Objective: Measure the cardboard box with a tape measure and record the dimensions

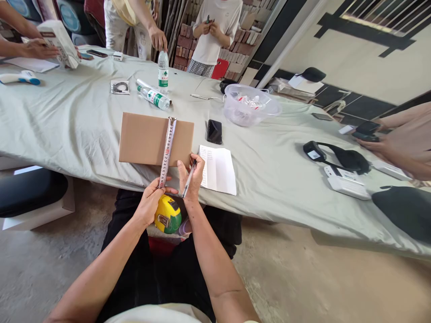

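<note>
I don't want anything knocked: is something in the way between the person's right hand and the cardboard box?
Nothing visible stands between them. The right hand, holding a pen, is at the cardboard box's near edge; the tape blade crosses the box left of it.

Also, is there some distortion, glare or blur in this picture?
Head view: wide-angle distortion, with the table slanting and the edges looking stretched; paper bright, its writing too small to read; tape blade sharp enough for its larger numbers; floor at lower right looks smeared.
</note>
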Demonstrator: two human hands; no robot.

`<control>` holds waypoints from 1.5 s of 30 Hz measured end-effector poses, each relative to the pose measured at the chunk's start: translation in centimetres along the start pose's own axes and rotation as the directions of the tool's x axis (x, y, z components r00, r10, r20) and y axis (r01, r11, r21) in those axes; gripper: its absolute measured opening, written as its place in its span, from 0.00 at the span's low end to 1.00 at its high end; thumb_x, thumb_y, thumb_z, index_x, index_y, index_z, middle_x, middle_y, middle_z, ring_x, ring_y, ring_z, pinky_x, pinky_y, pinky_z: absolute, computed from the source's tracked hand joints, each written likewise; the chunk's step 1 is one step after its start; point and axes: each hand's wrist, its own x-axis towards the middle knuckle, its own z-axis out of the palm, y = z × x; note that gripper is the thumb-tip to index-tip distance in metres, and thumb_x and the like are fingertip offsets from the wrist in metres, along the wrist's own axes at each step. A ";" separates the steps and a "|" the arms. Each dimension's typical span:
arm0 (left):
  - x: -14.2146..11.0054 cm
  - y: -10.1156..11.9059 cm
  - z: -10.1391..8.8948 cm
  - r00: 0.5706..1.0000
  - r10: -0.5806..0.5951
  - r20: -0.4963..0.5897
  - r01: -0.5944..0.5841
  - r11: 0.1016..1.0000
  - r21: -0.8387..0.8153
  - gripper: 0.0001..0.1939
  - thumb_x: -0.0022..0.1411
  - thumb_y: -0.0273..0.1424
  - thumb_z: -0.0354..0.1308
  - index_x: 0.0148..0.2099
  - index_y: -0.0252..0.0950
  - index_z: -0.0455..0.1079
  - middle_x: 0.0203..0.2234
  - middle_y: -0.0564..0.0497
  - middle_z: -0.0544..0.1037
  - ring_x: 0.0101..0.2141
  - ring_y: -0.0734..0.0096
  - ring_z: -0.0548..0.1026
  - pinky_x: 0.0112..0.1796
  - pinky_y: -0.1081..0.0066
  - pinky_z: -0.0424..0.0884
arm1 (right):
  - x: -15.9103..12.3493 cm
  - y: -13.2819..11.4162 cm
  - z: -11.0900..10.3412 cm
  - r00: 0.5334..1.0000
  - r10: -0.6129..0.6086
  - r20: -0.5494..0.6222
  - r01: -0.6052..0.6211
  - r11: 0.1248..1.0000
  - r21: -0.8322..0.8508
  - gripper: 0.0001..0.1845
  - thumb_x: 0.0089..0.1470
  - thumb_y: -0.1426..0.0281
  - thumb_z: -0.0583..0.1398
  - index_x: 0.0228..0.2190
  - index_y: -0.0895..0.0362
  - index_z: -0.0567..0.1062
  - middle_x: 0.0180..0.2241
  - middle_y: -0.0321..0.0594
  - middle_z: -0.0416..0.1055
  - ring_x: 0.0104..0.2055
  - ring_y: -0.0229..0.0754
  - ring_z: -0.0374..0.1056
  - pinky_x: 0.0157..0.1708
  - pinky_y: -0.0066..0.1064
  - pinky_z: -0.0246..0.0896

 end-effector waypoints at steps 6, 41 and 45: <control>-0.4 0.1 -0.8 0.998 0.041 0.047 -0.042 0.999 0.023 0.19 0.57 0.37 0.61 0.50 0.37 0.68 0.30 0.50 0.81 0.25 0.67 0.77 0.26 0.72 0.71 | 0.5 -0.1 0.5 1.000 0.006 -0.016 -0.007 0.999 -0.042 0.24 0.52 0.57 0.65 0.47 0.52 0.66 0.50 0.44 0.70 0.52 0.45 0.70 0.54 0.41 0.69; 4.8 15.0 -9.6 0.905 -0.278 0.322 -0.313 0.078 0.947 0.20 0.54 0.36 0.49 0.46 0.38 0.73 0.28 0.53 0.82 0.28 0.65 0.75 0.31 0.72 0.67 | 4.9 0.0 -3.1 0.968 -0.027 0.248 0.018 0.999 0.040 0.18 0.53 0.56 0.65 0.39 0.53 0.71 0.33 0.35 0.72 0.36 0.37 0.69 0.41 0.32 0.67; 5.6 15.1 -10.4 0.953 -0.159 0.259 -0.247 0.092 0.965 0.15 0.50 0.37 0.53 0.42 0.41 0.64 0.30 0.52 0.83 0.33 0.60 0.78 0.37 0.67 0.70 | 4.6 -0.1 -2.5 0.981 -0.007 0.194 0.004 1.000 0.014 0.17 0.51 0.59 0.65 0.38 0.53 0.68 0.34 0.35 0.71 0.37 0.37 0.69 0.40 0.32 0.67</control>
